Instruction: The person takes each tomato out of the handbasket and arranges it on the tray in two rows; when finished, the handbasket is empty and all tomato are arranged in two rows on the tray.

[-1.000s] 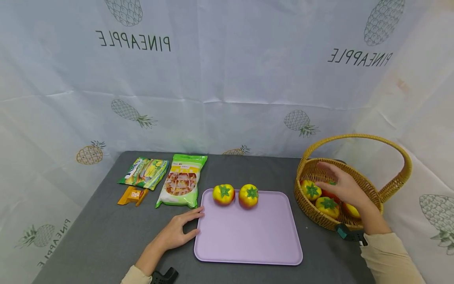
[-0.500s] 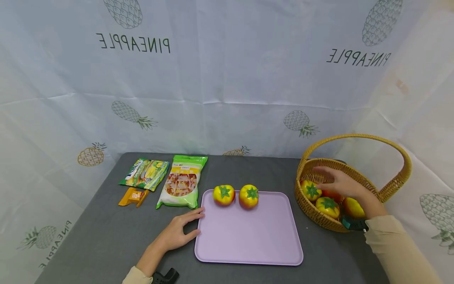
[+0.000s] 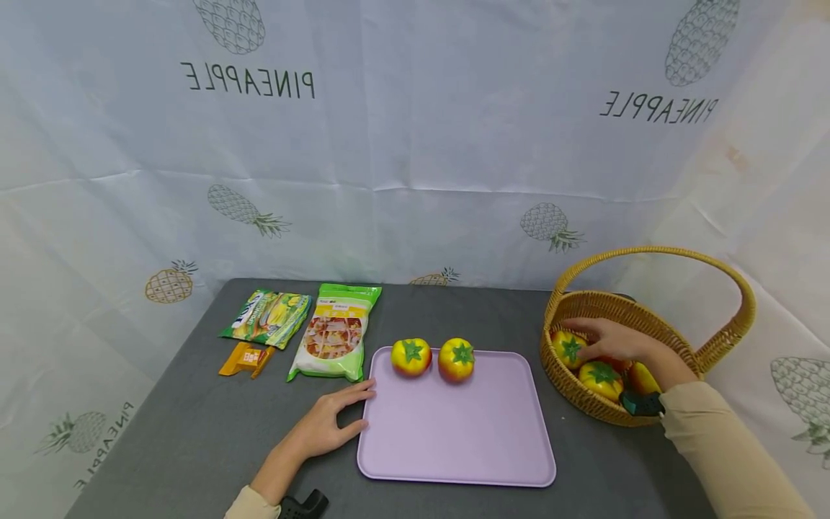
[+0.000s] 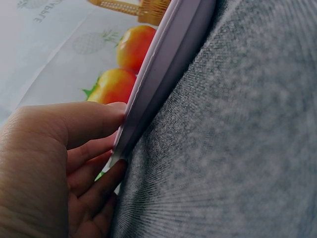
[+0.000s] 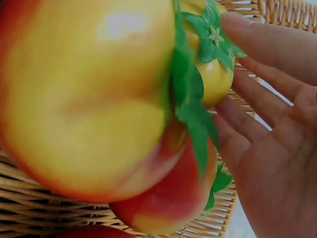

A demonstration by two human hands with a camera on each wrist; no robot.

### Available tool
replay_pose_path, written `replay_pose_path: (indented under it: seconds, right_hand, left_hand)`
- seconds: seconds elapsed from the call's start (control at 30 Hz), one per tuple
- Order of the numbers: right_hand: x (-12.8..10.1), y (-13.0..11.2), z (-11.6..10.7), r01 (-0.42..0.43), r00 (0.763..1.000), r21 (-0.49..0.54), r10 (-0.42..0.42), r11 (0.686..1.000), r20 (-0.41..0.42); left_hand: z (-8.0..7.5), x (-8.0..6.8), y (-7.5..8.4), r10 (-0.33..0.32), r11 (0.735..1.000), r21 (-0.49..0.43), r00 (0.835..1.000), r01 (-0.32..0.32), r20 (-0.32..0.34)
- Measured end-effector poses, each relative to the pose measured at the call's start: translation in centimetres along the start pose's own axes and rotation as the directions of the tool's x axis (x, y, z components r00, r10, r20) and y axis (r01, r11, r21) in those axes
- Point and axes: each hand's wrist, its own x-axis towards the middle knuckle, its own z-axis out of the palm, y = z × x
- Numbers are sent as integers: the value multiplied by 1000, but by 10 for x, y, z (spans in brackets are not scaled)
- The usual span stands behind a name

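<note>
Since the earlier frames, the right hand [image 3: 612, 340] has been lowered from above the basket [image 3: 655, 422] into it, so that the fingers are now laid among the fruits — the other things have not been moved. In the right wrist view the fingers [image 5: 267, 79] are seen nearly straight and spread beside a yellow fruit [image 5: 210, 64] with a green leaf cap; nothing is gripped yet, only touched or almost touched. Four or so fruits can be counted in the basket, which stands at the right edge of the table [image 3: 194, 432].

The left hand [image 3: 327, 425] is rested flat on the table, its relaxed fingers [image 4: 84, 124] pressed against the left rim of the lilac tray [image 3: 454, 440] — probably so that the tray is kept from sliding. Two fruits [image 3: 411, 357] are placed side by side at the far edge of the tray, which leaves its near part free. Two snack bags [image 3: 331, 331] and a small orange packet [image 3: 245, 358] are laid near the far left corner of the table.
</note>
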Motion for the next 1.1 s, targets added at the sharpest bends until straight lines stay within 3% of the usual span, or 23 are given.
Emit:
replay_pose_path:
  seconds: [0.47, 0.87, 1.1]
  right_hand:
    - [10, -1, 3, -1, 999, -132, 5, 991, 35]
    - [11, 0, 4, -62, 994, -139, 74, 988, 76]
    - [12, 0, 4, -78, 994, -157, 88, 985, 61]
  left_hand:
    - [0, 0, 0, -1, 1000, 2, 1000, 1, -4]
    - [0, 0, 0, -5, 1000, 2, 1000, 5, 1]
    - [0, 1, 2, -31, 999, -17, 999, 32, 14]
